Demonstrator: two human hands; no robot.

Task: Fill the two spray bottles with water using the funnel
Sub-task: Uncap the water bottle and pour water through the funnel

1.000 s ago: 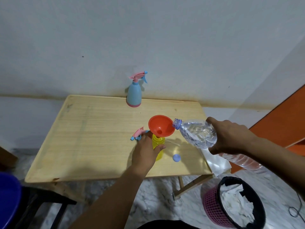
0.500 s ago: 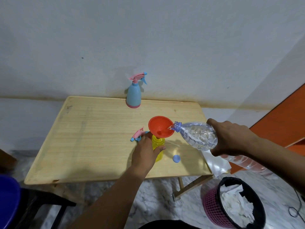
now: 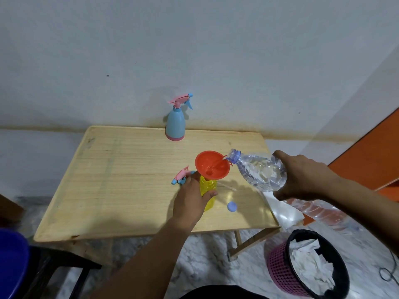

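An orange funnel [image 3: 211, 164] sits in the neck of a yellow spray bottle [image 3: 207, 187] on the wooden table [image 3: 121, 169]. My left hand [image 3: 191, 197] grips the yellow bottle's body. My right hand [image 3: 302, 175] holds a clear water bottle [image 3: 257, 171] tilted with its mouth at the funnel's rim, and water streams into the funnel. The yellow bottle's pink and blue spray head [image 3: 181, 175] lies on the table just left of my left hand. A blue spray bottle [image 3: 176, 124] with its head on stands at the table's far edge.
A small blue cap [image 3: 232, 206] lies on the table right of the yellow bottle. A pink basket with a black liner and paper [image 3: 306, 264] stands on the floor at right. Another clear bottle [image 3: 319, 211] lies below my right arm. A blue object [image 3: 10, 264] is at bottom left.
My right hand has tipped the water bottle further and brought its mouth onto the funnel's rim; water now runs into the funnel. My left hand stays on the yellow bottle.
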